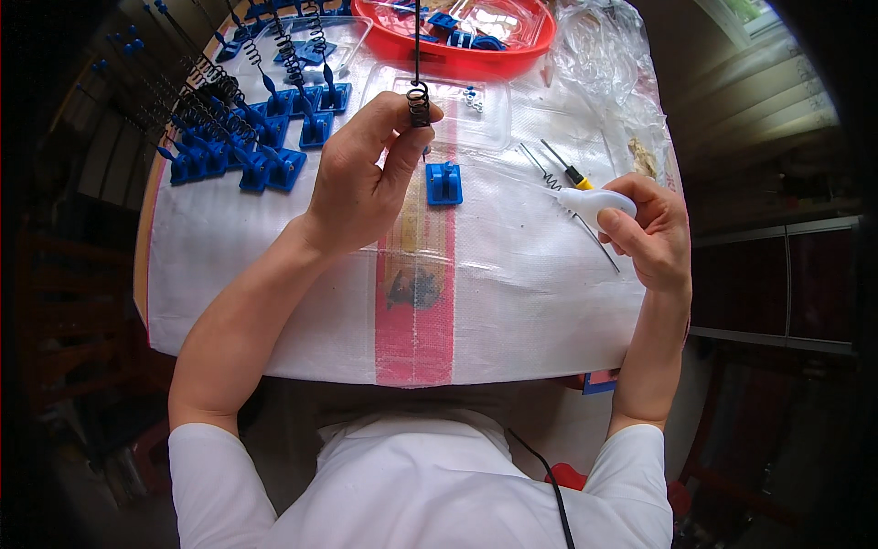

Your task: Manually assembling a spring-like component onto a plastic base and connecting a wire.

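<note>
Your left hand [361, 178] is raised over the middle of the counter [274, 302], fingers pinched narrow on a black coiled spring [419, 103] whose thin straight wire runs up toward 12 o'clock; just below the spring, toward 5 o'clock, a small blue plastic base [444, 183] lies flat on the white woven cover, apart from your fingers; your right hand [651, 231] sits at 3 o'clock, closed around a white-handled tool [594, 203] with a thin metal shaft slanting down toward 5 o'clock; just above that hand, at about 11 o'clock from it, a small screwdriver with a yellow and black handle [569, 171] rests on the counter beside a loose spring [541, 171]; at 10 o'clock a cluster of finished blue bases with springs standing in them [247, 137] crowds the counter's far left corner; at 12 o'clock a red tray [430, 53] holds blue parts; a clear crumpled plastic bag [608, 64] lies at 1 o'clock, beside the tray
</note>
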The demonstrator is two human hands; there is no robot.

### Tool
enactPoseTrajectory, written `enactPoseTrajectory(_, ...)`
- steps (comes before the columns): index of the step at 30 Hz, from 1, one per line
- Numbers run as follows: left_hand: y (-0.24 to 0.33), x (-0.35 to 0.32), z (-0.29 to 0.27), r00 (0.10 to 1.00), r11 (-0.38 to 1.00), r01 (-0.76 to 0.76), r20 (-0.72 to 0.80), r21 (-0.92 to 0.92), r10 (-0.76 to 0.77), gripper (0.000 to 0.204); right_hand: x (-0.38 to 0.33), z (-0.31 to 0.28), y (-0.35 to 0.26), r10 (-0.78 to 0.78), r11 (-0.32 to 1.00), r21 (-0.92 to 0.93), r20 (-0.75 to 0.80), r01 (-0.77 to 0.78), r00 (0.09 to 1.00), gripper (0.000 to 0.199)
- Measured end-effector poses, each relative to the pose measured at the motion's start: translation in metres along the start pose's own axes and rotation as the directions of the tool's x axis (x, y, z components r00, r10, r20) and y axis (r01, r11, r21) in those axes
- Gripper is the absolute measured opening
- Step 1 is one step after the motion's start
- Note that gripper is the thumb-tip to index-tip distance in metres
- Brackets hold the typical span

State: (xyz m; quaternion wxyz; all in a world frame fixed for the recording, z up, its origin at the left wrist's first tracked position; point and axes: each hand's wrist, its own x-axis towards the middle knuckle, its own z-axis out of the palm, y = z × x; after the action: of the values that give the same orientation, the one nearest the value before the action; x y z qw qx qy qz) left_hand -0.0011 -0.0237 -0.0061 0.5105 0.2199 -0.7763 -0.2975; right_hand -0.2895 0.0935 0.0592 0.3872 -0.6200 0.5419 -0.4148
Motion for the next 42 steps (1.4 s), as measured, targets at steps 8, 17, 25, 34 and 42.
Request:
enactPoseTrajectory(8,0.001,0.000,0.000,1.000,1.000,-0.003,-0.004,0.000,0.003,0.010,0.001,0.000,-0.003,0.022,1.000,-0.020,0.019,-0.022,1.000,0.020)
enactPoseTrajectory(17,0.000,0.001,-0.001,1.000,1.000,-0.027,-0.004,0.012,0.027,0.011,0.000,-0.001,-0.001,0.020,1.000,0.004,0.012,-0.020,1.000,0.020)
enactPoseTrajectory(25,0.000,0.001,-0.001,1.000,1.000,-0.020,0.000,0.011,0.020,0.009,0.000,0.000,-0.002,0.016,0.999,-0.027,0.011,-0.016,1.000,0.021)
enactPoseTrajectory(34,0.001,0.001,-0.001,0.999,0.999,-0.033,-0.002,0.031,0.033,0.009,0.000,0.000,-0.001,0.025,1.000,0.007,0.005,-0.025,1.000,0.019)
enactPoseTrajectory(42,0.003,0.003,-0.002,1.000,0.997,0.008,-0.024,-0.081,-0.010,0.013,-0.001,-0.012,0.001,0.053,0.992,0.121,-0.089,-0.042,0.995,0.020)
